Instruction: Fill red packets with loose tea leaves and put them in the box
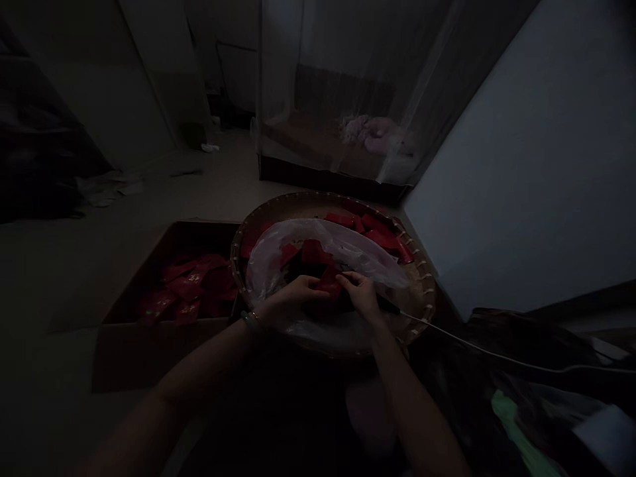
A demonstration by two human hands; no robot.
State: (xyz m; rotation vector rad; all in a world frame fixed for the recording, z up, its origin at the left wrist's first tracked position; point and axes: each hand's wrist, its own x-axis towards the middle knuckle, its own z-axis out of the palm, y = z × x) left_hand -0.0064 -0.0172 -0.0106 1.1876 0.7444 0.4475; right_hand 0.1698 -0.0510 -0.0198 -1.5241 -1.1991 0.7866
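Note:
The room is very dark. A round woven basket (422,291) in front of me holds a clear plastic bag (348,248) and several red packets. My left hand (291,298), a bracelet on its wrist, and my right hand (360,295) meet over the basket's near side. Both are closed on one red packet (328,281) between them. More red packets (377,232) lie at the basket's far side.
An open cardboard box (124,344) left of the basket holds several red packets (186,291). A thin white cable (497,354) runs right from the basket. A netted bed frame (338,142) stands behind. A pale wall (536,172) rises at right.

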